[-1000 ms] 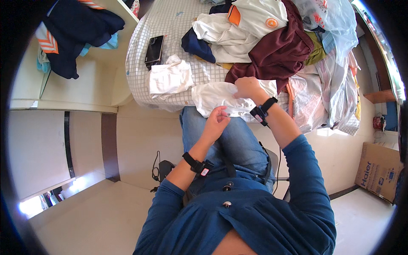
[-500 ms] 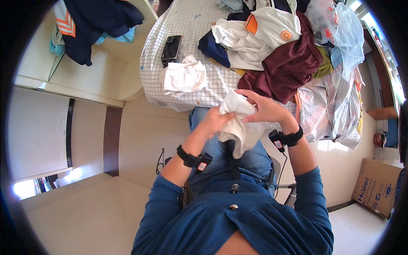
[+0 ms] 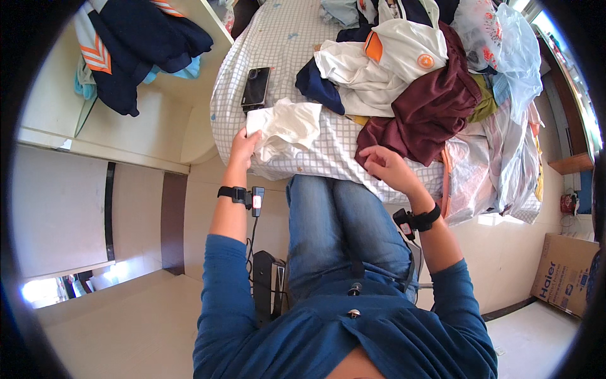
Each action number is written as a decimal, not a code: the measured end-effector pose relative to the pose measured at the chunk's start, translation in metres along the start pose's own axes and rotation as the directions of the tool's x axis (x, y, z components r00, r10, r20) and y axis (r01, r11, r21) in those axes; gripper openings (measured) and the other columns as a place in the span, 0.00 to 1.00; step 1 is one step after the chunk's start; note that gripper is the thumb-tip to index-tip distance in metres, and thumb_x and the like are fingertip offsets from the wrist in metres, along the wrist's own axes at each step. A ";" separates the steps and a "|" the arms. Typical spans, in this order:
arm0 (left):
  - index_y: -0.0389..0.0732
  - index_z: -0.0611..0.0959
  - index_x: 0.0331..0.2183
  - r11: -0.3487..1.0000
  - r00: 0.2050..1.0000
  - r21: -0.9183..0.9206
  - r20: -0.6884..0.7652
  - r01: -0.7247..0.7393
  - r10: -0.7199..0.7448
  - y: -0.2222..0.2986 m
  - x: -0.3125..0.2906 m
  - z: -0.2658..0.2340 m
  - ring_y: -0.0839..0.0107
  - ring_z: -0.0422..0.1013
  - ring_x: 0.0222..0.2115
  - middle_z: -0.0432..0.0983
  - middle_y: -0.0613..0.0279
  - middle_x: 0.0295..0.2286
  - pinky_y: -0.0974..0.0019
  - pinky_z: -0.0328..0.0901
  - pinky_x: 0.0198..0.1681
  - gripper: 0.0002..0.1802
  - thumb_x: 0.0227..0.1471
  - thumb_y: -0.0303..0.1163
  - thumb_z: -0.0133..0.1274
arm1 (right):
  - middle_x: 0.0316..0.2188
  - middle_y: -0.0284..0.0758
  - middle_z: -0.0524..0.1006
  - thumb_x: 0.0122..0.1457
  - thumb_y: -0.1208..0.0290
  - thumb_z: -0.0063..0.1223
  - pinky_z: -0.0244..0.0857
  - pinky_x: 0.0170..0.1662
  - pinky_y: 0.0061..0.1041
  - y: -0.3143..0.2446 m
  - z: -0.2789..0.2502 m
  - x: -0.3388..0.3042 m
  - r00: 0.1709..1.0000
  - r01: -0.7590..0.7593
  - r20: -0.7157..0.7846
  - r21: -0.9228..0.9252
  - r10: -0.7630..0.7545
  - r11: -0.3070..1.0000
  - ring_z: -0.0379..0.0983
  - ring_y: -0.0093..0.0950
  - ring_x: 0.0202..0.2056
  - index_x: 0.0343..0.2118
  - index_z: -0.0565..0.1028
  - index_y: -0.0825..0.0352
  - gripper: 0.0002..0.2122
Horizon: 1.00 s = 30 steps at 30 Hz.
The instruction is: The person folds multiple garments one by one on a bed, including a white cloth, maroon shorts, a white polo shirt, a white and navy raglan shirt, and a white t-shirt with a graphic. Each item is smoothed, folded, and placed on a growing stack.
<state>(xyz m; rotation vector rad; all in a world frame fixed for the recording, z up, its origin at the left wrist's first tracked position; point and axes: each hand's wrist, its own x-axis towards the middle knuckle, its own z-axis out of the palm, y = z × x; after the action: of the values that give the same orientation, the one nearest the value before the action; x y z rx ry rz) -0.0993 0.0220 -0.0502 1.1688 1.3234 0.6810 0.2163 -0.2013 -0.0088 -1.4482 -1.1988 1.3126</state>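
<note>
My left hand (image 3: 242, 150) is at the near left part of the bed. Its thumb and fingers pinch the left edge of a small white garment (image 3: 287, 126), which lies crumpled on the checked sheet; its exact kind does not show. The other white piece there is covered or cannot be told apart from it. My right hand (image 3: 386, 167) hovers at the bed's near edge, by the lower end of a maroon garment (image 3: 435, 95). Its fingers are loosely bent and apart, with nothing in them. Both wrists wear black straps with small devices.
A black phone (image 3: 256, 88) lies just beyond the white garment. White shirts (image 3: 404, 54), a navy piece (image 3: 319, 85) and plastic bags (image 3: 514, 57) heap up on the right. Navy clothes (image 3: 151, 38) fill an open cabinet at left. A cardboard box (image 3: 562, 275) stands at lower right.
The white garment has moved from above my lap to the bed, on the spot of the folded white piece. My left hand went left with it; my right hand came off it.
</note>
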 end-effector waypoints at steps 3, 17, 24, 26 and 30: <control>0.33 0.74 0.45 0.814 0.808 0.574 -0.438 -0.086 0.394 -0.033 0.022 -0.009 0.60 0.69 0.42 0.67 0.42 0.47 0.60 0.66 0.41 0.33 0.40 0.43 0.65 | 0.26 0.26 0.71 0.57 0.76 0.48 0.62 0.32 0.15 0.014 0.004 -0.001 1.000 0.031 0.010 -0.114 -0.030 0.993 0.66 0.14 0.28 0.43 0.71 0.68 0.10; 0.28 0.71 0.44 0.868 0.978 -0.494 -0.147 0.058 -0.149 -0.053 0.006 0.033 0.62 0.76 0.34 0.75 0.47 0.37 0.60 0.74 0.32 0.29 0.40 0.25 0.65 | 0.24 0.28 0.72 0.55 0.75 0.49 0.63 0.32 0.19 0.043 0.034 0.036 0.994 -0.066 0.077 -0.094 0.074 0.993 0.67 0.17 0.27 0.41 0.73 0.68 0.11; 0.36 0.68 0.52 0.623 0.924 -0.707 0.377 0.335 -0.069 -0.012 -0.030 0.059 0.60 0.71 0.44 0.72 0.54 0.46 0.56 0.70 0.45 0.29 0.51 0.40 0.53 | 0.24 0.30 0.73 0.55 0.75 0.47 0.64 0.32 0.20 0.082 0.029 0.051 0.994 -0.106 0.024 -0.043 0.107 0.993 0.68 0.19 0.26 0.41 0.73 0.70 0.11; 0.37 0.67 0.52 0.631 0.950 -0.747 0.309 0.209 0.052 0.023 -0.008 0.063 0.59 0.70 0.44 0.71 0.52 0.46 0.55 0.70 0.44 0.31 0.49 0.40 0.56 | 0.25 0.30 0.73 0.55 0.76 0.46 0.64 0.31 0.20 0.092 0.027 0.051 0.990 -0.142 0.024 0.005 0.142 0.990 0.69 0.20 0.27 0.41 0.73 0.71 0.11; 0.39 0.69 0.51 0.593 0.971 -0.804 0.103 -0.046 0.215 0.108 0.084 0.058 0.60 0.70 0.44 0.72 0.54 0.45 0.54 0.68 0.44 0.33 0.46 0.42 0.59 | 0.26 0.29 0.74 0.56 0.75 0.48 0.65 0.31 0.19 0.103 0.026 0.050 0.980 -0.187 -0.037 0.139 0.194 0.972 0.69 0.18 0.27 0.38 0.74 0.70 0.08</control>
<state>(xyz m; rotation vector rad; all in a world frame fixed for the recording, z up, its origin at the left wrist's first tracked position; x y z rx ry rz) -0.0042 0.1191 0.0092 0.5490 0.6084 1.0980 0.2026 -0.1745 -0.1223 -1.5178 -0.9374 1.4484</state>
